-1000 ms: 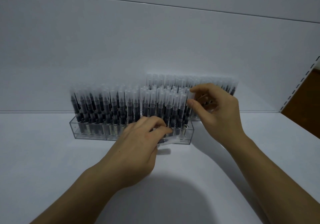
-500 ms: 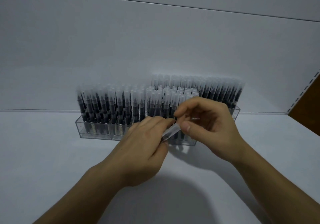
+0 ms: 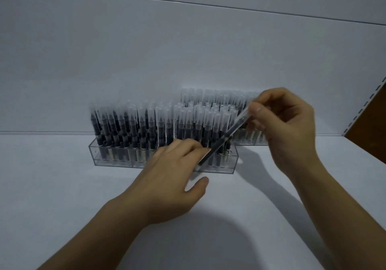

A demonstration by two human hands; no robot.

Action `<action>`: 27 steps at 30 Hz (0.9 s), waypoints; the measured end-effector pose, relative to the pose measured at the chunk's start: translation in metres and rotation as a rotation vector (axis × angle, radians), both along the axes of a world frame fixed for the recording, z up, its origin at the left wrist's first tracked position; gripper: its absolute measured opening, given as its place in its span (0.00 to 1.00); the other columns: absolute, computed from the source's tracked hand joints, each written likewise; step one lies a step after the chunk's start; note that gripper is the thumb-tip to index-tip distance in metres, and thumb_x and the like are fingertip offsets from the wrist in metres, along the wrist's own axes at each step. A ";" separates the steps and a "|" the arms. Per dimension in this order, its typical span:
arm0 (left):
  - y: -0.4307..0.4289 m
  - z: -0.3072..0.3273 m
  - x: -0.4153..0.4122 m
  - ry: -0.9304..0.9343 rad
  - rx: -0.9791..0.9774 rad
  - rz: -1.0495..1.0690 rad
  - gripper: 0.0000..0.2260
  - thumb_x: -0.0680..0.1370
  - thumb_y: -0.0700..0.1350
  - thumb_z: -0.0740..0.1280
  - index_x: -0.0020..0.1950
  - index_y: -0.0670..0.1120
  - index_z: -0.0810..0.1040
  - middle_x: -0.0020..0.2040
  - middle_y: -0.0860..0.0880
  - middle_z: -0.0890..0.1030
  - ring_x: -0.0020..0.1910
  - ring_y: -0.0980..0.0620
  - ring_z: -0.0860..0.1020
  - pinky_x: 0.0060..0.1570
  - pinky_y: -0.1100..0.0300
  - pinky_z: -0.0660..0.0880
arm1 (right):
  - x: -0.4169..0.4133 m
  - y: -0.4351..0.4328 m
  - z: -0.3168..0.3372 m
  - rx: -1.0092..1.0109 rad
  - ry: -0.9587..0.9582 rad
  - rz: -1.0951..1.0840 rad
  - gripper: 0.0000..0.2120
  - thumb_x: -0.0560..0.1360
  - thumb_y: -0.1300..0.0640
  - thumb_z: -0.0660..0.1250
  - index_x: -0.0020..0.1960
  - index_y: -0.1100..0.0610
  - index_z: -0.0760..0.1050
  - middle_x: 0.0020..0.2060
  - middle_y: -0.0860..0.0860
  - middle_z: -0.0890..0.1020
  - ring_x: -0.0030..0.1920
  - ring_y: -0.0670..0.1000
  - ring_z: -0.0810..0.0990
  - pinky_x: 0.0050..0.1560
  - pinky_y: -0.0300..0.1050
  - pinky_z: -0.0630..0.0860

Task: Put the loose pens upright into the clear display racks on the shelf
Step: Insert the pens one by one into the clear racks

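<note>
A loose pen (image 3: 224, 139) with a dark body and a clear cap slants across the front clear rack (image 3: 112, 159), cap end up to the right. My right hand (image 3: 288, 127) pinches it near the cap between thumb and fingers. My left hand (image 3: 175, 178) lies low in front of the rack, its fairly straight fingertips against the pen's lower end and its thumb spread apart below. The front rack is packed with upright pens (image 3: 142, 123). A second clear rack (image 3: 247, 142), also full of pens, stands behind it to the right, partly hidden by my right hand.
The racks sit on a white shelf (image 3: 62, 196) against a white back wall. A perforated shelf upright (image 3: 364, 103) and a brown surface (image 3: 373, 132) mark the right end. My forearms cross the shelf's front.
My right hand has risen up and to the right, drawing the pen out of my left hand's grip. The left thumb has opened away, and the pen now slants steeply.
</note>
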State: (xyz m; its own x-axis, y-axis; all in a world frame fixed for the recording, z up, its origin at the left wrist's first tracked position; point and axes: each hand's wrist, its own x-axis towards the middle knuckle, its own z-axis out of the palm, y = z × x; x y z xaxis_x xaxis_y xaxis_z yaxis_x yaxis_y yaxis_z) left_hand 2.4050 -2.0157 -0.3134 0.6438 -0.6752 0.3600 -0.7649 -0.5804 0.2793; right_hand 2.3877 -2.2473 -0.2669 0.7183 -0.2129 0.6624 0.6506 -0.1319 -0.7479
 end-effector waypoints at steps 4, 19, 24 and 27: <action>-0.004 -0.003 -0.003 -0.008 0.034 0.018 0.24 0.81 0.56 0.59 0.77 0.55 0.64 0.65 0.61 0.64 0.65 0.61 0.62 0.68 0.56 0.62 | 0.003 -0.020 0.005 0.026 -0.063 -0.204 0.05 0.77 0.68 0.71 0.46 0.59 0.81 0.34 0.49 0.83 0.34 0.52 0.81 0.40 0.47 0.81; -0.011 -0.011 -0.004 -0.092 0.085 0.065 0.26 0.80 0.56 0.58 0.78 0.53 0.63 0.67 0.57 0.63 0.68 0.56 0.61 0.69 0.54 0.60 | 0.004 -0.021 -0.006 -0.352 -0.159 -0.403 0.04 0.77 0.61 0.76 0.50 0.59 0.83 0.42 0.52 0.86 0.41 0.51 0.85 0.46 0.45 0.82; -0.011 -0.013 -0.003 -0.108 0.081 0.066 0.26 0.80 0.56 0.58 0.78 0.53 0.63 0.67 0.57 0.63 0.68 0.56 0.60 0.69 0.54 0.60 | 0.008 -0.017 -0.013 -0.461 -0.151 -0.356 0.05 0.76 0.60 0.76 0.51 0.54 0.83 0.43 0.48 0.86 0.42 0.49 0.86 0.47 0.46 0.83; -0.012 -0.013 -0.003 -0.114 0.078 0.064 0.26 0.80 0.56 0.58 0.78 0.53 0.63 0.67 0.56 0.63 0.68 0.55 0.61 0.69 0.52 0.62 | 0.010 -0.017 -0.016 -0.491 -0.125 -0.347 0.05 0.76 0.60 0.76 0.51 0.53 0.83 0.43 0.47 0.85 0.42 0.48 0.85 0.47 0.44 0.83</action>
State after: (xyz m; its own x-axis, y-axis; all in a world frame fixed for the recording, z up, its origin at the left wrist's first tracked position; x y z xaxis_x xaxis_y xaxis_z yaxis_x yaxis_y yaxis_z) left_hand 2.4020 -2.0276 -0.3268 0.6444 -0.6626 0.3817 -0.7497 -0.6458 0.1446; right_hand 2.3982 -2.2639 -0.2832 0.5725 -0.0693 0.8169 0.5866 -0.6615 -0.4672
